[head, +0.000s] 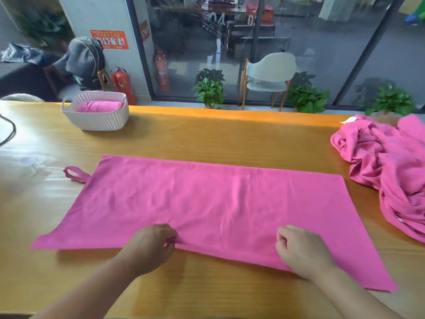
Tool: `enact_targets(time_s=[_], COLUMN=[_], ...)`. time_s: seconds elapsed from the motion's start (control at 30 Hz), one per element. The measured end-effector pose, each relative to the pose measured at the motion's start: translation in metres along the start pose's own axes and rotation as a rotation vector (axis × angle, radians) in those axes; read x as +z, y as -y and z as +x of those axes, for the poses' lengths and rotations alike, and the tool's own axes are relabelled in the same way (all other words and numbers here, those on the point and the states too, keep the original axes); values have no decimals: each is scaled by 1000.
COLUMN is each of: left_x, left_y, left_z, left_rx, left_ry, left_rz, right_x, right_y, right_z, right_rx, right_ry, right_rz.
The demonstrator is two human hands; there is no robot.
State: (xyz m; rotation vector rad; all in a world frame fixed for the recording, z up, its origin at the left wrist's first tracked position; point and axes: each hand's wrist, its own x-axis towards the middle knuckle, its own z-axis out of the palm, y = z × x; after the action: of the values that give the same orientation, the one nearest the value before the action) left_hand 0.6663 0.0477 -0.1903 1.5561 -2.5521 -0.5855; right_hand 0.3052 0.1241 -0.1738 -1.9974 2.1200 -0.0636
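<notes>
A pink towel (207,203) lies spread flat across the wooden table (207,134), with a small hanging loop (74,173) sticking out at its far left corner. My left hand (151,247) pinches the towel's near edge left of the middle, and a small fold of cloth shows between its fingers. My right hand (301,249) has its fingers curled and rests on the near edge further right, gripping the cloth there.
A white woven basket (96,120) holding a rolled pink towel (99,106) stands at the back left. A heap of crumpled pink towels (391,169) lies at the right. A black cable (9,132) runs at the far left edge. Beyond the table are chairs, plants and fire extinguishers.
</notes>
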Motion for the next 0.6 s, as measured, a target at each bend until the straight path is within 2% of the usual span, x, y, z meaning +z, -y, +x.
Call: enact_targets(time_s=[0.07,0.17,0.23,0.43,0.6], left_x=[-9,-11,-13,-25,-36], left_y=[4,8,11,25,32], left_z=[13,30,41,60,75], left_rx=[-14,-27,-50,-74,-57], left_ry=[70,160,208,270,325], left_rz=[6,45,14,-45,-3], right_x=[-6,1,7,-16,-32], right_y=[5,16,15,6,-1], right_z=[-5,-10,-1,32,52], right_rx=[-56,-173,-194,12,37], right_ry=[96,245,237,263,312], right_rz=[136,67,42,138,195])
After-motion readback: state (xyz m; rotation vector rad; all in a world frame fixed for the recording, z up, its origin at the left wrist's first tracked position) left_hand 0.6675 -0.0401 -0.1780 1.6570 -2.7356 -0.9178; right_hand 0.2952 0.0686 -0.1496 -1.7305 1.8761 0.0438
